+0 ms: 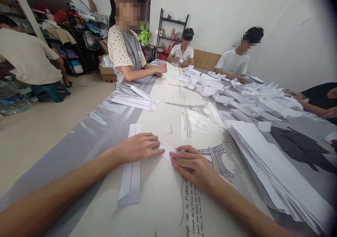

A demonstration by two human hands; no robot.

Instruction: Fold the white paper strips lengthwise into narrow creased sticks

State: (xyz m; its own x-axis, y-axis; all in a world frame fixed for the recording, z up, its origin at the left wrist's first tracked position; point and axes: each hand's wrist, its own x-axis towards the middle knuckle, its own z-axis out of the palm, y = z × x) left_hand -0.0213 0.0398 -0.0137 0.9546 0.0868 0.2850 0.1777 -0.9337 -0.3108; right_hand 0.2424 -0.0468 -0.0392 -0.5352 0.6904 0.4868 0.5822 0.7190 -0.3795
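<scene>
Long table [168,202] with an Eiffel Tower print cloth, folded white sheets all over it, people working around. Left hand [139,146] and right hand [193,165] both press flat, fingers spread, on a small white paper piece [166,149] near me, its long axis running upper-left to lower-right. Folded strip [131,167] lies under the left wrist.

A tall stack of white sheets [273,170] lies along the bench's [79,139] right side, folded paper strips [137,102] and a loose heap of folded pieces [252,96] sit farther up, and a black shelf rack [171,30] stands against the wall.
</scene>
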